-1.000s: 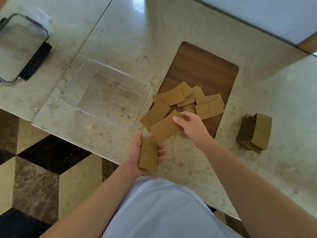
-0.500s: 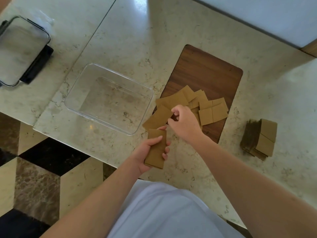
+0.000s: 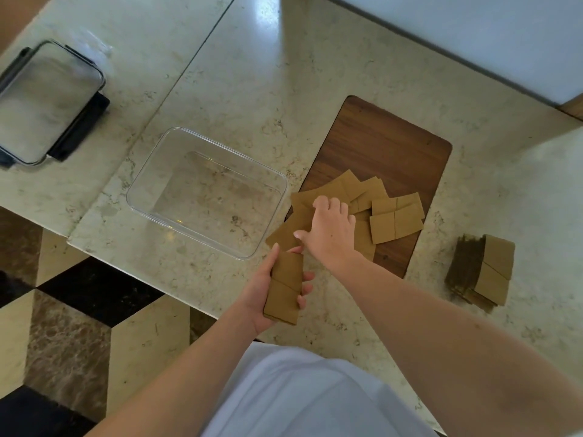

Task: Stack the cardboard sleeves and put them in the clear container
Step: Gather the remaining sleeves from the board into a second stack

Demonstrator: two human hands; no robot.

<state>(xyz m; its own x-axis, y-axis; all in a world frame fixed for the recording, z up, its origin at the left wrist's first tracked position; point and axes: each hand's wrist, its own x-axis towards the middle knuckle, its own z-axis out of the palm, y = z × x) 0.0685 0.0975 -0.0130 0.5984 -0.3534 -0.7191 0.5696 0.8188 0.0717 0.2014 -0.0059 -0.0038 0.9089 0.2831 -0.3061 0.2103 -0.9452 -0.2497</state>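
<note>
Several loose brown cardboard sleeves (image 3: 396, 220) lie fanned over the near end of a dark wooden board (image 3: 385, 152). My left hand (image 3: 262, 294) grips a small stack of sleeves (image 3: 284, 287) above the counter's front edge. My right hand (image 3: 331, 228) reaches over the loose pile, fingers curled down onto a sleeve (image 3: 284, 234) at its left side; whether it pinches that sleeve is hidden. The clear container (image 3: 176, 171) stands to the left of the pile, with no sleeves in it.
Another tall stack of sleeves (image 3: 482, 272) sits on the marble counter at the right. A clear lid on a dark tray (image 3: 47, 102) lies at the far left. A white wall runs along the back right. Patterned floor shows below the counter edge.
My right hand laid a sleeve on the stack in my left hand, then reached forward to the loose pile. The left hand rose slightly with its stack.
</note>
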